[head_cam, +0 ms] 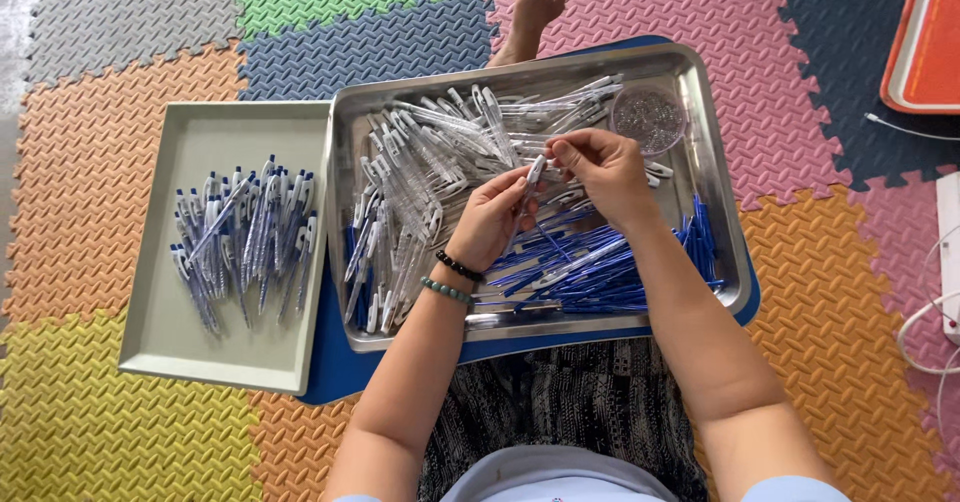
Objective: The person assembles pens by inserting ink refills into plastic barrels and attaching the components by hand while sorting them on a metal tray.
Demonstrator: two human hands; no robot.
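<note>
Hands, left (pixel 492 217) and right (pixel 600 167), pinch a slim, clear-barrelled pen (pixel 531 184) tilted above the steel tray (pixel 715 177).

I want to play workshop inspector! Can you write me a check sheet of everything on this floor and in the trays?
Surface: foam puzzle mat in many colours, with a blue board under the trays.
Job's things: both hands hold one clear pen barrel over the steel tray, which holds clear barrels, blue refills and a small cup of springs.
Clutter: grey tray with finished pens.
Grips: left hand and right hand pinch the barrel.
Cables: white cables at the right edge.
Surroundings: an orange tray top right; a bare foot at the top.
</note>
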